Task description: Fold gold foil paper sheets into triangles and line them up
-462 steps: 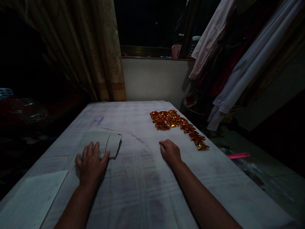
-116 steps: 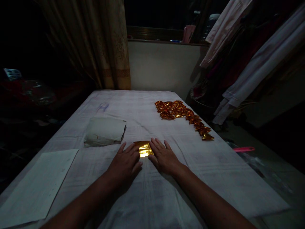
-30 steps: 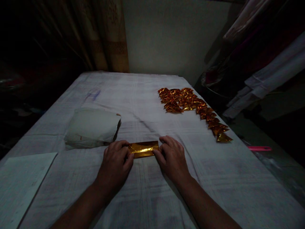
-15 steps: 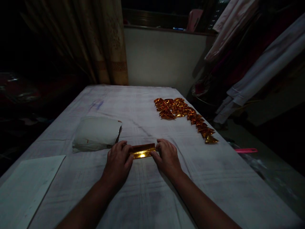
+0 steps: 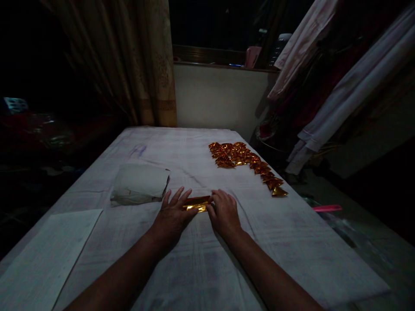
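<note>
Splaying open over one end of the gold foil strip (image 5: 200, 207) on the desk (image 5: 197, 276), the left hand (image 5: 171, 216) touches it; the right hand (image 5: 225, 213) pinches the other. Uneven pressure could crease it crookedly.

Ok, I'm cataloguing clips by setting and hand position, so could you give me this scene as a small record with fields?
Surface: pale checked cloth
Left hand: laid over the left end of a gold foil strip, fingers spread
Right hand: fingers bent at the strip's right end
Foil pieces: clustered at far right, a row trailing toward the person
Left of hands: pale bundle; nearer the person, a pale sheet
Background: curtain, hanging clothes
Light: dim
</note>
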The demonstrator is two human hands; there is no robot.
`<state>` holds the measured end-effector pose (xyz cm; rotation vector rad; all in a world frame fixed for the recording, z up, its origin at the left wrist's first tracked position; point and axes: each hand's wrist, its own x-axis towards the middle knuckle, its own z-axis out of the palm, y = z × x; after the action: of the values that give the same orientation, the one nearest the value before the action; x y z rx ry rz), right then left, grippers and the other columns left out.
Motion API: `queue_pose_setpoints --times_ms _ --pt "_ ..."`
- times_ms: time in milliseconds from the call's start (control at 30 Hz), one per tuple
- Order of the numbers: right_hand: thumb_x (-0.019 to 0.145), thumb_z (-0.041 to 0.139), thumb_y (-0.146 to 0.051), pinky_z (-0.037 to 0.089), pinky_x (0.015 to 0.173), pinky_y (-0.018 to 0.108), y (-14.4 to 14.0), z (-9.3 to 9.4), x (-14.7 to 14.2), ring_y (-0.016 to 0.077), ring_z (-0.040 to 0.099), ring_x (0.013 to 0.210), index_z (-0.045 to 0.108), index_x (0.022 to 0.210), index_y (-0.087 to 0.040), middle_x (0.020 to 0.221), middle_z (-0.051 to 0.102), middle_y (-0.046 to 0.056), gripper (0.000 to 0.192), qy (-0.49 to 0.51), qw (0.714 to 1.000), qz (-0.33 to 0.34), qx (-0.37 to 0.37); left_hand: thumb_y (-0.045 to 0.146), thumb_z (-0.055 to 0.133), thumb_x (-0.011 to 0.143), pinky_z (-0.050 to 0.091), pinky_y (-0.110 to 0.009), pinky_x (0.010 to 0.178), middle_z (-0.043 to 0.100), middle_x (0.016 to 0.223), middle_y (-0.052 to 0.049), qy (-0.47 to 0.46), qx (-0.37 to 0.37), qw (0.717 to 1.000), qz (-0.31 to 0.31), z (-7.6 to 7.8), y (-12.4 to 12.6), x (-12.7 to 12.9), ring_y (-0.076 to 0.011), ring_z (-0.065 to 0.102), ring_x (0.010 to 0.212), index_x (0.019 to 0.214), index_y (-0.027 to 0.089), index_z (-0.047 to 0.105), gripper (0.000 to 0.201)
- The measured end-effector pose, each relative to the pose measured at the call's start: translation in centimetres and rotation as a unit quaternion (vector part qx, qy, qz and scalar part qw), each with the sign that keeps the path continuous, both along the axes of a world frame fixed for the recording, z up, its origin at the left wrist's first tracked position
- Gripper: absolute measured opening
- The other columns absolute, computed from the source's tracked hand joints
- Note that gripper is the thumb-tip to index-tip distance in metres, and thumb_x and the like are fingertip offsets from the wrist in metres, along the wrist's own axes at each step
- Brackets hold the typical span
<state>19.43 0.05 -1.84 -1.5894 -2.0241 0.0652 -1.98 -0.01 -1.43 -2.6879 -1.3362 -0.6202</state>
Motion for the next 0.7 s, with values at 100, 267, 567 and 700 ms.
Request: queue_pose_setpoints --times_ms 100,267,567,700 --pt "0.095 0.051 -0.014 0.027 0.117 0.058 -1.2 0.3 -0.9 0.0303 0.046 0.140 0.065 0.123 -0.021 0.141 0.062 0.012 0.032 -0.039 0.998 0.053 0.016 0.020 0.066 0.093 0.023 -0.065 0.118 0.049 0.156 -0.006 0.006 0.004 1.000 0.000 0.3 -0.1 0.1 -0.0332 0.038 0.147 0.125 0.043 0.068 0.040" --pt "0.098 0.053 -0.028 0.027 0.120 0.059 -3.3 0.5 -1.9 0.0307 0.041 0.145 0.053 0.145 -0.017 0.154 0.049 0.014 0.048 -0.082 0.986 0.119 -0.089 0.019 0.067 0.090 0.025 -0.067 0.116 0.052 0.152 -0.011 0.018 0.002 1.000 -0.004 0.7 -0.3 0.2 -0.0369 0.040 0.146 0.122 0.038 0.070 0.038" --pt "0.101 0.052 -0.045 0.024 0.122 0.060 -3.9 1.2 0.3 0.0326 0.032 0.150 0.044 0.152 -0.011 0.160 0.036 0.017 0.061 -0.121 0.976 0.107 -0.146 0.023 0.064 0.092 0.018 -0.056 0.124 0.054 0.151 -0.010 0.054 0.017 0.998 -0.040 1.4 -0.9 0.0 -0.0300 0.041 0.146 0.127 0.030 0.067 0.036" --pt "0.101 0.052 -0.046 0.024 0.121 0.062 -4.0 1.3 1.0 0.0331 0.033 0.150 0.045 0.152 -0.013 0.159 0.037 0.017 0.061 -0.121 0.978 0.099 -0.139 0.021 0.064 0.090 0.018 -0.056 0.124 0.056 0.149 -0.011 0.063 0.018 0.997 -0.050 1.9 -1.4 -0.7 -0.0312 0.043 0.145 0.127 0.027 0.066 0.038"
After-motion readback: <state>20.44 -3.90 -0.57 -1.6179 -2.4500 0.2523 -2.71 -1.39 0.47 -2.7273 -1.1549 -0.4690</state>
